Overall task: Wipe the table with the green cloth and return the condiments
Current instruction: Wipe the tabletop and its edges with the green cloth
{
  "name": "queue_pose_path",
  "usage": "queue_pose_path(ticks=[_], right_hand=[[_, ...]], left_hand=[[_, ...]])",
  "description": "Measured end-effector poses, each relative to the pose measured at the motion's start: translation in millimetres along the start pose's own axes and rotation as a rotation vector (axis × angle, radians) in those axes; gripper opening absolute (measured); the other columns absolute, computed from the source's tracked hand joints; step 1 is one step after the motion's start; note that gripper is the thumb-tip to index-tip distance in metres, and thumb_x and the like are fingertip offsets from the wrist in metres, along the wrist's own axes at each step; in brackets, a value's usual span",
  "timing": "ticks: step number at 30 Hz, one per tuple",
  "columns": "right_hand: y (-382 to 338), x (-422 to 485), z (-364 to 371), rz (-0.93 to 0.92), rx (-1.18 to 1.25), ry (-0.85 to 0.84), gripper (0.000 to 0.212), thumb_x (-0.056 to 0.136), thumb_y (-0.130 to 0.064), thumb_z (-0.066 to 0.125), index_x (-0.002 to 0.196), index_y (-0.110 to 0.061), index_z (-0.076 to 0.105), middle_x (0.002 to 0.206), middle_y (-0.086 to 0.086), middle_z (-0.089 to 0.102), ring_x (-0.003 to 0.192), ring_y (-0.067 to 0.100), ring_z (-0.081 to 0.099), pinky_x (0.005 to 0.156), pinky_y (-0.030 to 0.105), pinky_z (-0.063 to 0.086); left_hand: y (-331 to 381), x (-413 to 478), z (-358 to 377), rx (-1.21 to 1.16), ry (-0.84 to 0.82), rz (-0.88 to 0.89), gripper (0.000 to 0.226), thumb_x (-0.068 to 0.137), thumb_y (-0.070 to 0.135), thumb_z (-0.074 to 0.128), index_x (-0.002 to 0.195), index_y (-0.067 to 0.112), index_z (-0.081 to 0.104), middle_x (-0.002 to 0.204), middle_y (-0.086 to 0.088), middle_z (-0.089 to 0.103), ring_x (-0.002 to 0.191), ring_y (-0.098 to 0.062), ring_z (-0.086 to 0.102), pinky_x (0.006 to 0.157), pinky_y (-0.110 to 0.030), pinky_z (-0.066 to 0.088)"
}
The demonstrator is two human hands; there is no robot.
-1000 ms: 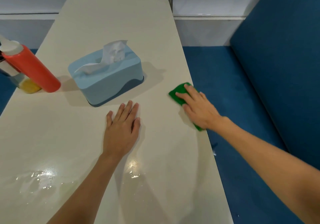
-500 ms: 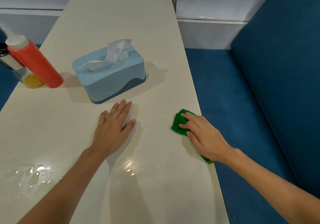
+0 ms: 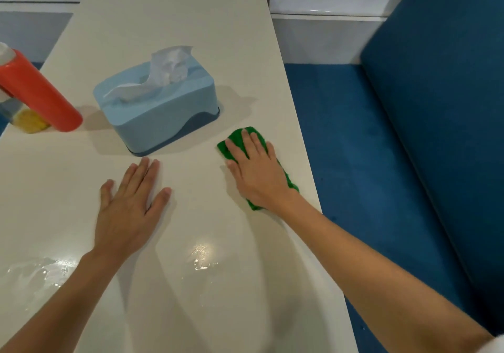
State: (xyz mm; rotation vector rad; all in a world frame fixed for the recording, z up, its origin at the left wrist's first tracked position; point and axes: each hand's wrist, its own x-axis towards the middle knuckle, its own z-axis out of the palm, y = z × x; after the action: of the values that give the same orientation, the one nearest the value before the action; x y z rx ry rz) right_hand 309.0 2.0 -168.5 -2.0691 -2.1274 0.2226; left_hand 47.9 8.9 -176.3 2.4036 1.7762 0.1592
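head view shows the right hand (image 3: 256, 169) lying flat with straight, spread fingers, pressing the green cloth (image 3: 236, 135) onto the table (image 3: 177, 11) just right of the tissue box (image 3: 161, 112) and a little nearer the person. the left hand (image 3: 128, 210) rests palm down on the bare tabletop just in front of the box, fingers relaxed and holding nothing.

the likeliest slip is at the table's edge to the right of the box: the cloth's trailing end already sits close to it, so a stroke that drifts outward could drag the cloth off onto the blue seat (image 3: 436, 107). since the hand only presses and does not pinch the cloth, the cloth could also bunch up or stay behind under a quick pass.

a stroke toward the box could bump it or dampen its blue base (the loose tissue on top looks safe for now).

well in front of the box, a wet patch (image 3: 201, 257) shines on the glossy top, with another off to its left; these could be missed, and the bracing left hand may slide if it lands on one.

left of the box, the red squeeze bottle (image 3: 38, 96) and a yellow-bottomed container (image 3: 28, 123) stand near the far edge, where a wide sweep could tip them.
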Motion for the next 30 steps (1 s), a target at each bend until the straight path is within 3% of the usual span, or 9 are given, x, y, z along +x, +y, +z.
queue_pose_path(ticks=[3, 5, 11, 16, 18, 21, 25, 27, 30], right_hand=[[-6, -61, -5, -0.301, 0.019, -0.109, 0.052, 0.099, -0.04, 0.017, 0.148, -0.028, 0.029, 0.157, 0.01, 0.023, 0.144, 0.026, 0.02, 0.116, 0.044, 0.012], [14, -88, -11, -0.35, 0.015, -0.158, 0.049, 0.1, -0.041, 0.018, 0.147, -0.034, 0.029, 0.158, 0.002, 0.021, 0.145, 0.019, 0.017, 0.116, 0.04, 0.009], [61, -30, -26, 0.026, 0.016, -0.042, 0.047, 0.102, -0.035, 0.024, 0.148, -0.035, 0.024, 0.159, 0.001, 0.015, 0.146, 0.015, 0.009, 0.116, 0.047, 0.007], [16, 37, -4, 0.277, -0.012, 0.032, 0.049, 0.101, -0.03, 0.025, 0.149, -0.028, 0.022, 0.159, 0.011, 0.013, 0.146, 0.025, 0.007, 0.115, 0.049, 0.007], [-20, 33, 7, 0.186, -0.003, 0.038, 0.049, 0.1, -0.03, 0.028, 0.149, -0.028, 0.024, 0.158, 0.013, 0.014, 0.146, 0.027, 0.009, 0.115, 0.049, 0.009], [-55, -6, 11, -0.102, 0.064, -0.006, 0.049, 0.098, -0.031, 0.03, 0.146, -0.027, 0.033, 0.156, 0.013, 0.021, 0.144, 0.028, 0.017, 0.114, 0.049, 0.013], [-4, -51, -7, -0.418, 0.057, -0.138, 0.047, 0.098, -0.038, 0.027, 0.144, -0.033, 0.037, 0.155, 0.004, 0.029, 0.143, 0.02, 0.023, 0.113, 0.041, 0.014], [37, -49, -17, -0.352, 0.028, -0.122, 0.048, 0.098, -0.04, 0.025, 0.144, -0.037, 0.034, 0.156, 0.001, 0.025, 0.144, 0.016, 0.019, 0.113, 0.042, 0.014], [74, -18, -27, -0.1, 0.011, -0.061, 0.046, 0.1, -0.038, 0.027, 0.147, -0.037, 0.028, 0.158, 0.0, 0.019, 0.145, 0.014, 0.012, 0.116, 0.05, 0.01]], left_hand=[[0, 0, -1, -0.008, -0.002, 0.001, 0.068, 0.094, 0.062, 0.01, 0.153, 0.03, 0.014, 0.161, 0.008, 0.012, 0.147, -0.014, 0.013, 0.115, -0.048, 0.009], [0, 0, -1, -0.011, -0.003, 0.001, 0.068, 0.094, 0.062, 0.01, 0.153, 0.03, 0.014, 0.161, 0.008, 0.011, 0.148, -0.013, 0.011, 0.116, -0.047, 0.008], [3, 0, -1, 0.007, 0.007, 0.003, 0.068, 0.095, 0.059, 0.011, 0.153, 0.026, 0.017, 0.161, 0.005, 0.014, 0.147, -0.016, 0.015, 0.115, -0.05, 0.011], [5, -1, -2, 0.002, 0.016, 0.005, 0.067, 0.094, 0.058, 0.013, 0.153, 0.026, 0.019, 0.16, 0.004, 0.016, 0.147, -0.017, 0.017, 0.114, -0.05, 0.012], [5, -1, -2, -0.002, 0.016, 0.006, 0.067, 0.095, 0.058, 0.014, 0.153, 0.026, 0.019, 0.16, 0.005, 0.016, 0.147, -0.017, 0.017, 0.114, -0.049, 0.012], [2, -1, -3, -0.002, 0.013, 0.008, 0.067, 0.094, 0.059, 0.013, 0.153, 0.027, 0.018, 0.16, 0.005, 0.016, 0.146, -0.016, 0.018, 0.114, -0.049, 0.012], [0, -1, -2, 0.0, 0.01, 0.022, 0.067, 0.094, 0.059, 0.012, 0.153, 0.027, 0.018, 0.161, 0.005, 0.015, 0.147, -0.016, 0.017, 0.114, -0.049, 0.011], [1, -1, -1, -0.007, 0.015, 0.018, 0.067, 0.094, 0.058, 0.013, 0.153, 0.026, 0.019, 0.16, 0.004, 0.016, 0.147, -0.017, 0.017, 0.114, -0.05, 0.012], [2, -1, -1, 0.009, 0.018, 0.024, 0.068, 0.094, 0.058, 0.012, 0.153, 0.025, 0.02, 0.16, 0.002, 0.017, 0.147, -0.019, 0.018, 0.114, -0.051, 0.012]])
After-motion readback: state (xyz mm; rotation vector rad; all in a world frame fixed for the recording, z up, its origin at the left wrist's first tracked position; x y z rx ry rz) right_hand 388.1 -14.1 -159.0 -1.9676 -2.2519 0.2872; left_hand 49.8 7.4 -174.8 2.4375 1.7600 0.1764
